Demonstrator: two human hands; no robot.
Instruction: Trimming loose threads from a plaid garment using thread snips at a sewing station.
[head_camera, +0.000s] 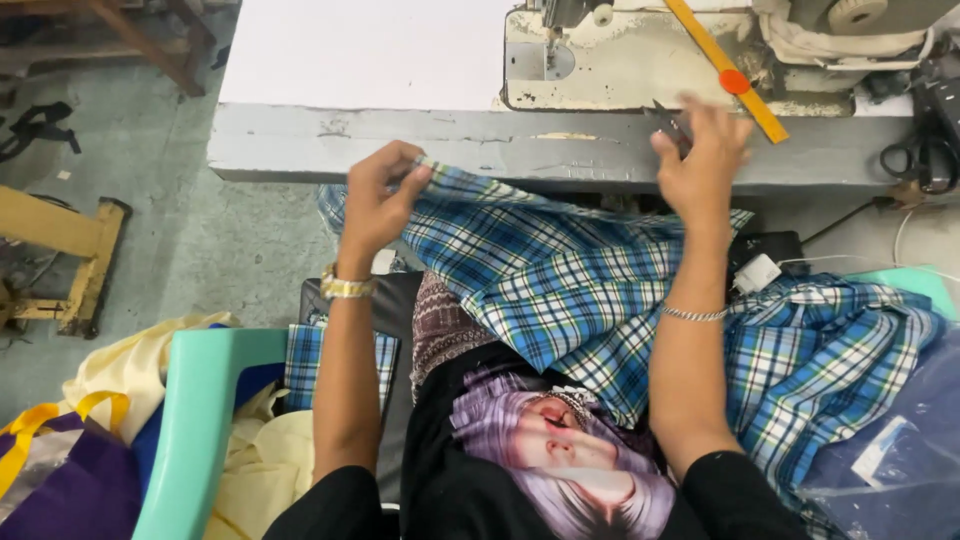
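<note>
A blue, white and green plaid cloth (540, 270) lies across my lap below the table edge. My left hand (382, 198) pinches its upper left corner, with a gold watch on the wrist. At the front of the sewing table, my right hand (703, 160) is raised and grips small dark thread snips (670, 122) between its fingers. A thin silver bracelet circles that wrist. More of the plaid cloth (830, 350) is heaped at my right.
A worn sewing machine (640, 55) sits on the grey-white table (400, 140), with a yellow ruler (725, 70) across it. Black scissors (925, 160) lie at the right edge. A green plastic chair (195, 420), yellow cloth and a purple bag are at my left.
</note>
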